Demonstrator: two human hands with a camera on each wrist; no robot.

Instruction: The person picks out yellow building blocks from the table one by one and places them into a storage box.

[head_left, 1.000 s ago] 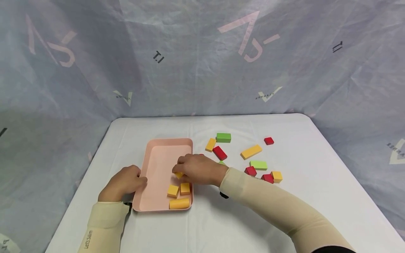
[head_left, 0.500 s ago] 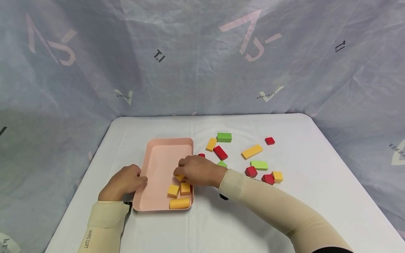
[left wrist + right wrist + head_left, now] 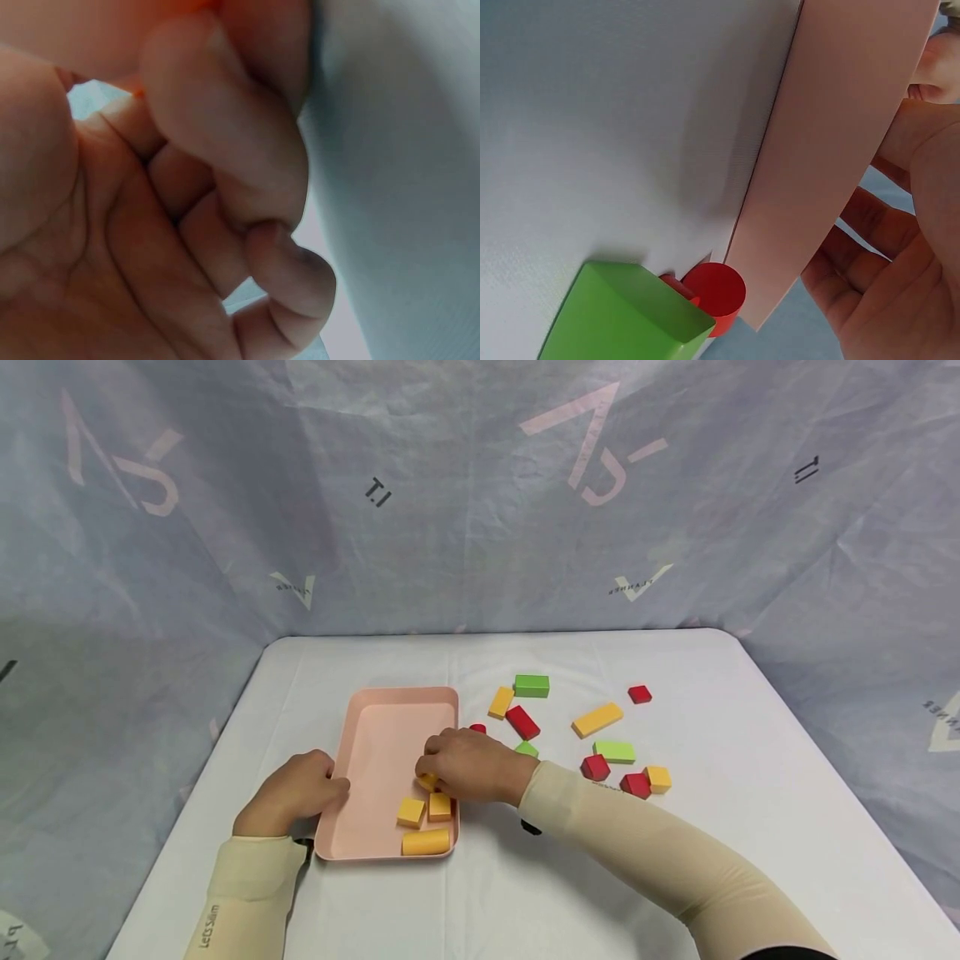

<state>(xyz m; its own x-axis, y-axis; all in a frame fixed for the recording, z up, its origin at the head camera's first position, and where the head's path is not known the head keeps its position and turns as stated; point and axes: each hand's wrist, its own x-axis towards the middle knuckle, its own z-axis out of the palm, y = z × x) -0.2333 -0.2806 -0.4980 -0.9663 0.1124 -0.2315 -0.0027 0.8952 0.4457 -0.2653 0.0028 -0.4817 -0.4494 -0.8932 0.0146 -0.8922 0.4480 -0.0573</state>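
A pink tray lies on the left half of the table. My left hand grips its left wall, and curled fingers show in the left wrist view. Over the tray's right side, my right hand holds a yellow block, mostly covered by the fingers. Two yellow cubes, one leaning left and one near the right wall, sit just in front of it. A yellow cylinder lies along the tray's near wall. In the right wrist view, the tray wall hides the right fingertips.
Right of the tray are scattered blocks: a green block, a long yellow block, a red block, a light green block and several others. A red cylinder stands close to the tray's right wall, partly behind the right hand.
My right hand has shifted slightly right and down with the yellow block, which sits close above the cubes. The left hand and the tray stay in place.
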